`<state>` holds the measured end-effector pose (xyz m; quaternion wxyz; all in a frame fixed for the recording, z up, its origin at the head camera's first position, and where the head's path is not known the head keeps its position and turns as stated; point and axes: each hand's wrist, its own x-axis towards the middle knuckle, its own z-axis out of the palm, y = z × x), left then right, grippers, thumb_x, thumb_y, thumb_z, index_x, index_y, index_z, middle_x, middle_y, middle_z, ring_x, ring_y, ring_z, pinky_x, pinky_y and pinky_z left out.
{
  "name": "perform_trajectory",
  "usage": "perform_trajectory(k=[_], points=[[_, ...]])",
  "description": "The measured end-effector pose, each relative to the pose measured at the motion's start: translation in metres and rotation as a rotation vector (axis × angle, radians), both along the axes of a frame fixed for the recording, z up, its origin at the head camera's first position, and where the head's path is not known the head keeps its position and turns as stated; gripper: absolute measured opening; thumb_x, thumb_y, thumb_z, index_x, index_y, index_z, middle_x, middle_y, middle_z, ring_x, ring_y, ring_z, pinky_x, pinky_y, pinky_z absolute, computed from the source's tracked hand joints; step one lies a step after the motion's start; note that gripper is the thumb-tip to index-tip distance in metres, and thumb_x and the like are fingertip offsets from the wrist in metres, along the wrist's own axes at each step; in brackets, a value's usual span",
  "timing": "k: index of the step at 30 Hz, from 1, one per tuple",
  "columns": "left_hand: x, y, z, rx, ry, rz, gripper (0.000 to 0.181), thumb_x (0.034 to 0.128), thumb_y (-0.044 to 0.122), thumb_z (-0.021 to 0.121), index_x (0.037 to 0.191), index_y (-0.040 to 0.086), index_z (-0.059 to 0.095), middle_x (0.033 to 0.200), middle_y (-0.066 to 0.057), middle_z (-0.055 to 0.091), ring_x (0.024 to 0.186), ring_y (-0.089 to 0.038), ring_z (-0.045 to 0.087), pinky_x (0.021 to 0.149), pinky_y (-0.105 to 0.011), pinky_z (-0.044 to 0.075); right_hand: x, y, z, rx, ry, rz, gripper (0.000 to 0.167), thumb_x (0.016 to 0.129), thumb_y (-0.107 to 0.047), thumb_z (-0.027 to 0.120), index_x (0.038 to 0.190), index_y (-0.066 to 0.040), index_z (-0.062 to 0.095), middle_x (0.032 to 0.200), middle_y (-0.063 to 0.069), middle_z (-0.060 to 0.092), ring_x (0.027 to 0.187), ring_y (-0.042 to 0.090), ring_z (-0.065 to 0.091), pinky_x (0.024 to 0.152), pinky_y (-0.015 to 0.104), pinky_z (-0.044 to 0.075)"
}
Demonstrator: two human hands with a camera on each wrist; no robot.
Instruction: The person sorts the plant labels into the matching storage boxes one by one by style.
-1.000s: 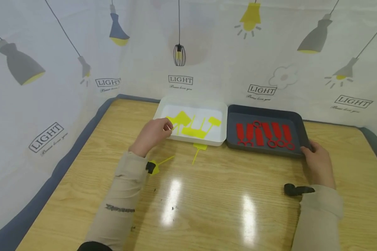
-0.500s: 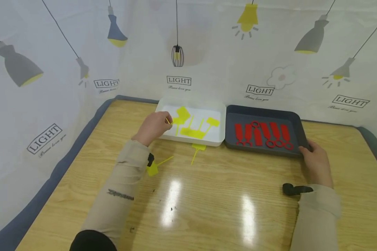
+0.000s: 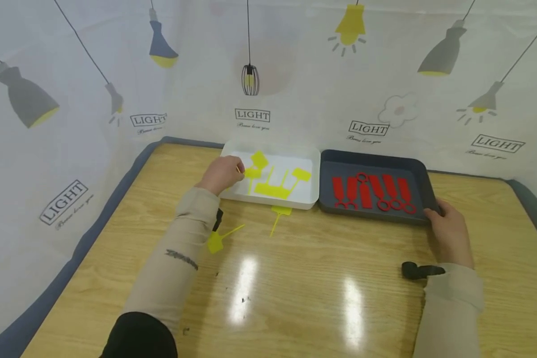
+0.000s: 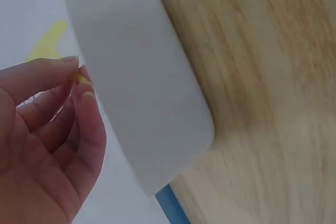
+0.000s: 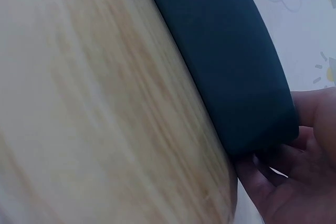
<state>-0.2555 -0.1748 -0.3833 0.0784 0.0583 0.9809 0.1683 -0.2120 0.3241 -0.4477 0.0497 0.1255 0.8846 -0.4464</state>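
Note:
At the left end of the white tray (image 3: 304,203), my left hand (image 3: 223,173) pinches a small yellow piece between thumb and fingertips. In the left wrist view only a bit of this yellow piece (image 4: 81,78) shows. Several yellow tags (image 3: 272,190) with thin stems lie in the tray, close to those fingers. My right hand (image 3: 452,233) holds the front right corner of the dark grey tray (image 3: 376,215), thumb on the rim. From the right wrist, fingers (image 5: 257,179) show beneath and behind that corner. Inside lie several flat red tags (image 3: 365,194) with ring ends.
Two yellow tags rest on the wooden table (image 3: 295,278): one tag (image 3: 281,211) touches or nearly touches the white tray's front, the other tag (image 3: 215,242) is beside the left wrist. A white printed cloth (image 3: 304,74) rises behind the trays.
My left hand has shifted slightly farther back, and its forearm uncovers more of the nearer loose tag. The yellow tags by its fingers look more spread apart. My right hand stays at the grey tray.

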Motion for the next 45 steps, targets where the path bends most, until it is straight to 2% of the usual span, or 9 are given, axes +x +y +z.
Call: perform_trajectory(k=[6,12,20,27,31,40,45], points=[[-0.008,0.009,-0.004,-0.035,-0.097,0.009,0.018,0.0858,0.016,0.057,0.101,0.007,0.062,0.107,-0.007,0.059,0.088,-0.022,0.052,0.077,-0.034,0.043,-0.002,0.001,0.004,0.006,-0.004,-0.006,0.063,0.093,-0.041,0.037,0.143,-0.009,0.015,0.144,0.019,0.016,0.130,0.041,0.013,0.102,0.054,0.017],[-0.014,0.018,-0.005,-0.034,-0.112,-0.014,0.017,0.0859,0.012,0.055,0.100,0.006,0.062,0.106,-0.008,0.059,0.090,-0.022,0.052,0.079,-0.035,0.043,-0.002,-0.001,0.005,0.011,0.009,-0.008,0.061,0.093,-0.039,0.037,0.142,-0.007,0.017,0.144,0.020,0.017,0.129,0.041,0.014,0.102,0.054,0.017],[-0.018,0.024,-0.010,-0.109,-0.122,-0.028,0.020,0.0877,0.013,0.049,0.102,0.009,0.062,0.105,-0.006,0.059,0.086,-0.021,0.051,0.077,-0.036,0.044,-0.005,-0.005,0.006,-0.004,0.023,-0.007,0.060,0.094,-0.037,0.038,0.142,-0.007,0.019,0.143,0.020,0.020,0.129,0.040,0.017,0.102,0.053,0.018],[-0.020,0.032,-0.005,-0.153,-0.144,-0.016,0.022,0.0909,0.014,0.045,0.107,0.009,0.059,0.110,-0.006,0.058,0.093,-0.022,0.052,0.081,-0.038,0.044,-0.005,-0.002,0.007,-0.002,0.018,-0.019,0.061,0.094,-0.037,0.037,0.142,-0.007,0.018,0.143,0.020,0.019,0.129,0.040,0.017,0.102,0.053,0.019],[-0.020,0.035,-0.006,-0.179,-0.135,-0.018,0.025,0.0930,0.016,0.042,0.111,0.010,0.059,0.114,-0.006,0.057,0.098,-0.023,0.053,0.084,-0.040,0.044,-0.004,0.000,0.006,-0.004,0.018,-0.015,0.061,0.094,-0.038,0.037,0.142,-0.006,0.018,0.143,0.020,0.019,0.129,0.040,0.016,0.102,0.053,0.018],[-0.019,0.036,-0.015,-0.162,-0.074,-0.059,0.022,0.0906,0.009,0.045,0.104,0.011,0.063,0.106,-0.005,0.060,0.086,-0.021,0.054,0.074,-0.036,0.046,-0.002,0.000,0.000,-0.035,0.015,-0.034,0.061,0.094,-0.036,0.038,0.142,-0.006,0.018,0.144,0.018,0.018,0.130,0.038,0.015,0.104,0.051,0.016],[-0.022,0.037,-0.017,-0.167,-0.046,-0.055,0.020,0.0888,0.008,0.048,0.101,0.011,0.063,0.104,-0.005,0.061,0.085,-0.020,0.053,0.074,-0.035,0.046,-0.002,0.000,0.000,-0.022,0.018,-0.032,0.061,0.094,-0.037,0.038,0.142,-0.007,0.017,0.144,0.018,0.017,0.130,0.039,0.014,0.103,0.052,0.017]])
